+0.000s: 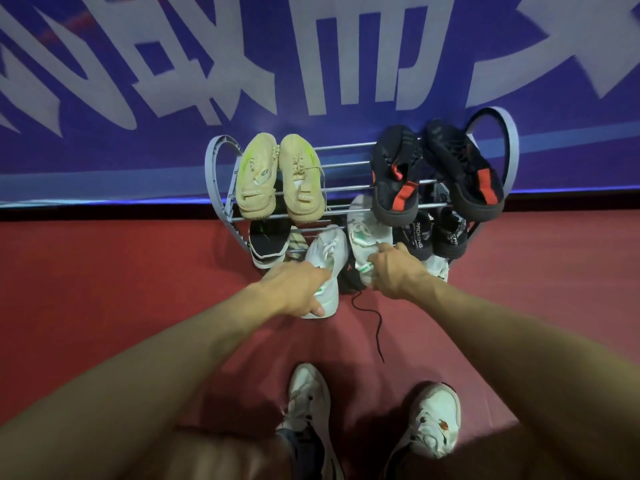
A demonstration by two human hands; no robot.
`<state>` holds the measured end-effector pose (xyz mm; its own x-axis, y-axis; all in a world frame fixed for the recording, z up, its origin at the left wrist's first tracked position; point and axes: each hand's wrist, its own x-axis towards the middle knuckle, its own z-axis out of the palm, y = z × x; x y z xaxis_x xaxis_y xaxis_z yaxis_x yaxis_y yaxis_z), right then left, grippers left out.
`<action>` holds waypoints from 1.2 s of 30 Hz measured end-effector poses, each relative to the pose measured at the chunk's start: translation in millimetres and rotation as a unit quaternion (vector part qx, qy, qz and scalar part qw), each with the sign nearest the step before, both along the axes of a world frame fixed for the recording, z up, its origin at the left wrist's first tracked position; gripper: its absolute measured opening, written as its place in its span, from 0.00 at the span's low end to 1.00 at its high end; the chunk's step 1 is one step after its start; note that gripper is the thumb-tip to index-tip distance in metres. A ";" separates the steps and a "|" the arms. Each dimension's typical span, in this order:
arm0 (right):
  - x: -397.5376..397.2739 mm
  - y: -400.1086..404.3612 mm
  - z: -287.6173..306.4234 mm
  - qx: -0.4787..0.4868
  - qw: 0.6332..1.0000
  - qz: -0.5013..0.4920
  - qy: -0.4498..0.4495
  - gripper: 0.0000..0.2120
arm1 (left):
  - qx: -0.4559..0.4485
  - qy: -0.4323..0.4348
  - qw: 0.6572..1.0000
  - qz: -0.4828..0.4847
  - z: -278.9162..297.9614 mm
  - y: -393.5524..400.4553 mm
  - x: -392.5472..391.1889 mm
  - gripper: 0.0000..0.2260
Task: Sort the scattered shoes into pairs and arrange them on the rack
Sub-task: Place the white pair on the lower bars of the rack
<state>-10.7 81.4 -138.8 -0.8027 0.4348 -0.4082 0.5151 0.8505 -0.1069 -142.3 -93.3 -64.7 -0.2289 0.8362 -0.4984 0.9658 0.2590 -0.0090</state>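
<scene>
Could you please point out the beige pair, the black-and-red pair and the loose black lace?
beige pair (pixel 256 188): head view, left shoe's upper.
black-and-red pair (pixel 398 174): head view, left shoe's upper.
black lace (pixel 375 315): head view, its middle stretch on the floor.

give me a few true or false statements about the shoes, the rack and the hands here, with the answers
1. A beige pair lies on the left of the rack's top tier. True.
2. The left hand holds a black shoe. False: it grips a white shoe.
3. The right hand grips the other white shoe. True.
4. The black and red pair stands on the floor. False: it lies on the top tier, right side.
5. A loose black lace trails on the red floor. True.
</scene>
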 end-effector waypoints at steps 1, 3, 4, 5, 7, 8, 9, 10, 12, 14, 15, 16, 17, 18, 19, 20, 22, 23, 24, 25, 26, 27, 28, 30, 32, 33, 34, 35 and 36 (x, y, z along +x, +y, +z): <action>-2.4 0.5 -0.2 -0.003 1.000 0.004 0.008 0.14 | 0.005 0.003 1.000 0.004 0.4 3.8 -3.4 0.23; -5.7 0.3 -0.6 -0.004 1.000 -0.004 0.009 0.14 | 0.012 0.010 1.000 0.012 -0.6 12.2 -10.4 0.22; -8.0 0.0 -1.4 -0.003 1.000 -0.012 0.011 0.14 | 0.017 0.012 1.000 0.016 -3.0 16.6 -14.2 0.20; -10.6 0.3 -5.5 -0.005 1.000 -0.016 0.017 0.14 | 0.024 0.012 0.999 0.021 -7.5 20.9 -18.1 0.18; -15.5 1.0 -16.7 0.000 0.999 -0.030 0.015 0.14 | 0.043 0.011 0.998 0.034 -20.6 28.8 -24.5 0.16; -18.1 1.8 -22.2 0.002 0.999 -0.039 0.018 0.14 | 0.055 0.007 0.997 0.045 -29.3 32.3 -26.7 0.17; -20.4 2.4 -28.1 0.006 0.999 -0.046 0.025 0.14 | 0.071 0.003 0.996 0.057 -39.0 35.4 -27.7 0.17; -21.6 2.0 -29.9 0.009 0.998 -0.052 0.033 0.15 | 0.087 -0.001 0.994 0.069 -49.2 38.5 -28.0 0.17; -23.3 3.9 -33.0 0.010 0.996 -0.065 0.059 0.15 | 0.120 -0.011 0.988 0.092 -67.1 45.9 -26.5 0.16; -26.4 7.9 -36.7 0.000 0.994 -0.086 0.070 0.16 | 0.147 -0.024 0.983 0.107 -81.3 56.5 -25.9 0.17; -29.4 11.9 -41.1 -0.002 0.993 -0.090 0.080 0.15 | 0.157 -0.035 0.980 0.116 -86.6 62.3 -26.7 0.18; -32.5 15.0 -42.8 -0.004 0.992 -0.094 0.085 0.15 | 0.166 -0.046 0.977 0.126 -92.0 68.4 -28.2 0.19; -35.9 18.0 -45.9 -0.003 0.991 -0.097 0.090 0.14 | 0.171 -0.056 0.974 0.136 -96.5 74.2 -29.3 0.19; -39.5 20.5 -48.6 0.000 0.991 -0.098 0.089 0.13 | 0.175 -0.063 0.972 0.144 -100.0 80.1 -30.1 0.19; -41.8 23.7 -51.9 -0.003 0.990 -0.103 0.094 0.13 | 0.181 -0.063 0.970 0.149 -102.7 86.2 -30.6 0.19; -44.1 26.7 -53.2 -0.005 0.990 -0.111 0.091 0.12 | 0.188 -0.058 0.968 0.153 -105.2 92.2 -30.8 0.19; -48.2 30.9 -55.8 0.013 0.992 -0.103 0.072 0.12 | 0.210 -0.045 0.964 0.160 -109.6 101.8 -29.9 0.19; -50.0 34.2 -59.8 0.032 0.993 -0.092 0.071 0.15 | 0.217 -0.041 0.962 0.164 -112.7 105.2 -30.3 0.19; -51.2 36.2 -61.9 0.058 0.993 -0.075 0.065 0.20 | 0.220 -0.046 0.960 0.168 -116.7 106.6 -30.6 0.19; -52.1 38.1 -67.6 0.073 0.993 -0.066 0.060 0.23 | 0.228 -0.060 0.956 0.174 -120.7 105.8 -30.0 0.18; -52.6 39.1 -72.7 0.080 0.994 -0.065 0.049 0.26 | 0.239 -0.076 0.951 0.181 -124.7 102.9 -29.5 0.17; -51.8 38.5 -77.1 0.081 0.994 -0.064 0.045 0.27 | 0.245 -0.089 0.948 0.184 -127.5 98.7 -28.7 0.18; -50.4 36.4 -77.9 0.082 0.993 -0.069 0.041 0.27 | 0.239 -0.090 0.950 0.180 -130.2 94.1 -28.6 0.21; -47.7 28.9 -71.2 0.073 0.993 -0.083 0.045 0.23 | 0.230 -0.076 0.956 0.162 -129.5 82.3 -30.4 0.31; -44.4 18.4 -60.1 0.067 0.993 -0.089 0.048 0.19 | 0.241 -0.070 0.956 0.151 -122.7 68.3 -34.9 0.39; -42.6 12.2 -54.2 0.065 0.992 -0.095 0.053 0.19 | 0.237 -0.065 0.958 0.147 -118.7 60.1 -37.8 0.42; -39.9 5.1 -47.5 0.068 0.991 -0.105 0.057 0.19 | 0.226 -0.061 0.961 0.145 -115.5 51.4 -41.7 0.44; -37.8 -1.9 -42.4 0.071 0.989 -0.113 0.060 0.19 | 0.215 -0.063 0.963 0.149 -111.8 42.1 -45.4 0.44; -36.6 -9.1 -37.1 0.076 0.988 -0.118 0.057 0.19 | 0.204 -0.070 0.964 0.157 -108.0 32.4 -49.5 0.43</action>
<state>-47.4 72.4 -175.9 -0.7087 0.6649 -0.2358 0.6930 0.7188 -0.0560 -191.8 -60.9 -172.7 -0.4571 0.8695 -0.1871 0.8233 0.4933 0.2807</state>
